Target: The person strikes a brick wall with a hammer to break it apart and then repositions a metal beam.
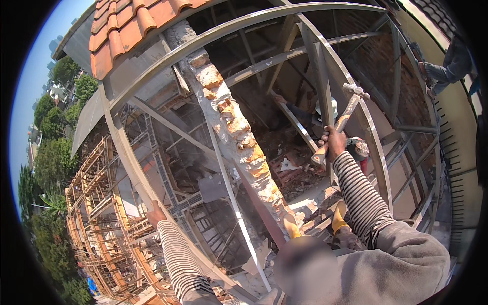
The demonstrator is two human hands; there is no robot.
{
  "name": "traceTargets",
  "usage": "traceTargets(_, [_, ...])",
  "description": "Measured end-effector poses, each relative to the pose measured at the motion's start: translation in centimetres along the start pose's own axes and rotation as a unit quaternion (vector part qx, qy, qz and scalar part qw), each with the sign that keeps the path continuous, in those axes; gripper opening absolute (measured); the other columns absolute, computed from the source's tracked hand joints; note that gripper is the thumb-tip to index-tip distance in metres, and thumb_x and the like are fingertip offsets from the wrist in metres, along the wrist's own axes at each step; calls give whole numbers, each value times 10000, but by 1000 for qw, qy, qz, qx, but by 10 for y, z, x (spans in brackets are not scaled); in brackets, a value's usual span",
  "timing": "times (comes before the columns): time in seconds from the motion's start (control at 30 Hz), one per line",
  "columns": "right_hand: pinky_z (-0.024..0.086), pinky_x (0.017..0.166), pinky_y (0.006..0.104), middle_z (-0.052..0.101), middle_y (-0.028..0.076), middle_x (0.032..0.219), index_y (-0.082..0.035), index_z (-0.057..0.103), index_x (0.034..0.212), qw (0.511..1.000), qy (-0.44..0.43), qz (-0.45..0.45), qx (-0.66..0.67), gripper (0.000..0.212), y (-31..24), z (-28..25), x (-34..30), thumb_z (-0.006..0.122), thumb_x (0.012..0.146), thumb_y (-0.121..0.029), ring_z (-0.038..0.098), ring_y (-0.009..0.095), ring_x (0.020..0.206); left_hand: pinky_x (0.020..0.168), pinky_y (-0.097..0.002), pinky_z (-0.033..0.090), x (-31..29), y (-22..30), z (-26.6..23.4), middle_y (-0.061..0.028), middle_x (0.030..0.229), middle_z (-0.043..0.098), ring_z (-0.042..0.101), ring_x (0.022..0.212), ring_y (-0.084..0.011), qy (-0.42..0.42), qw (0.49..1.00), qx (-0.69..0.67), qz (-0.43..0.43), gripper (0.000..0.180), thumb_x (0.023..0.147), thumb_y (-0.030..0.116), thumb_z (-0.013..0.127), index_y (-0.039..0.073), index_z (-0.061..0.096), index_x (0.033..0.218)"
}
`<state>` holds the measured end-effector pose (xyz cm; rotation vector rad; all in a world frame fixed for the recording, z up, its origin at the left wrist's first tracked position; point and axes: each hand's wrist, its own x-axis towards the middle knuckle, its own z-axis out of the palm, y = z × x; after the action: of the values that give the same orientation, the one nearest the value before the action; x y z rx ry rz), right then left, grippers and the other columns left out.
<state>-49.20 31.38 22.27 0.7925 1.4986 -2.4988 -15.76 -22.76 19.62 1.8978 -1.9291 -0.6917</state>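
Note:
My right hand [334,142] is closed round the handle of a hammer [345,117], raised with its metal head pointing up and away. The hammer head is close to a grey roof truss member [373,137]; I cannot tell whether they touch. My left hand [156,214] grips the edge of a long metal beam [129,160] on the left. Between my arms runs the broken top of a brick wall [239,129], with rough orange bricks and grey mortar. My yellow boots [338,216] are at its near end.
Orange roof tiles [124,30] lie at the upper left. Wooden scaffolding [101,203] stands far below on the left. Rubble [300,178] lies deep inside the frame. Another person [361,147] is below my right arm; someone else [445,68] is at the far right.

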Motion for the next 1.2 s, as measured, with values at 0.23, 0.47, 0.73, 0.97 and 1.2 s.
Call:
traceTargets(0.23, [318,396,196,404,-38,668,-27,480,927,827,-318,445,-127,75,38,52,-4,511,913,-94,357,27,479,810,-457,455,-3,1,4,-291,867,658,619,834,-409,22,1000,2,14,613,750,447,615,-124,647,972])
traceTargets(0.47, [370,413,218,391,-47,640,-57,492,892,931,-211,295,-33,82,-32,-13,49,535,905,-126,382,41,476,915,-454,432,16,-20,2,-299,1116,624,594,1051,-409,-10,999,37,-22,720,749,523,609,-93,622,1122])
traceTargets(0.73, [377,450,289,350,-10,595,-46,470,850,924,-219,289,-119,139,77,67,-4,516,934,-147,380,101,474,917,-462,448,-1,0,1,-279,1094,646,609,1035,-418,-13,999,27,-35,680,771,505,611,-75,639,1126])
traceTargets(0.97, [342,401,215,377,-39,640,-62,470,887,856,-271,394,-195,85,17,42,20,539,899,-110,367,45,473,939,-477,426,12,-12,0,-310,1113,623,589,1054,-441,1,999,39,-20,722,742,511,614,-103,625,1121])
traceTargets(1.2, [380,413,239,390,-25,629,-48,474,862,988,-116,105,5,107,-21,11,73,540,893,-127,392,62,465,912,-456,445,10,-15,4,-298,1065,646,606,1022,-441,-24,1000,2,-11,663,752,477,615,-83,639,1106])
